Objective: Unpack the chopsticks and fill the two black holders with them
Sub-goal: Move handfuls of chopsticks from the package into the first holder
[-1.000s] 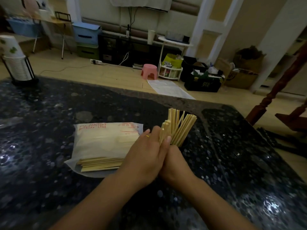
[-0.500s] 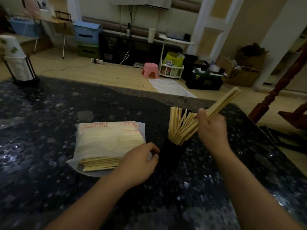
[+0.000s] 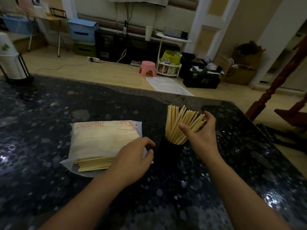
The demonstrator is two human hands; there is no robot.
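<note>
A black holder stands on the dark speckled table, packed with several pale wooden chopsticks that fan out to the right. My right hand cups the leaning sticks, thumb in front and straight fingers behind their tips. To the holder's left lies the white plastic chopstick packet, with several loose sticks poking from its near end. My left hand hovers over the packet's right end with its fingers loosely curled, their tips beside the holder's wall. I see only one holder.
A stack of paper cups in a black wire stand sits at the table's far left corner. A dark wooden chair frame stands off the table's right side. Beyond the far edge lies floor with a pink stool and boxes.
My right hand has lowered the bundle it held aloft into the holder and opened against the sticks. My left hand moved off the bundle and down beside the holder.
</note>
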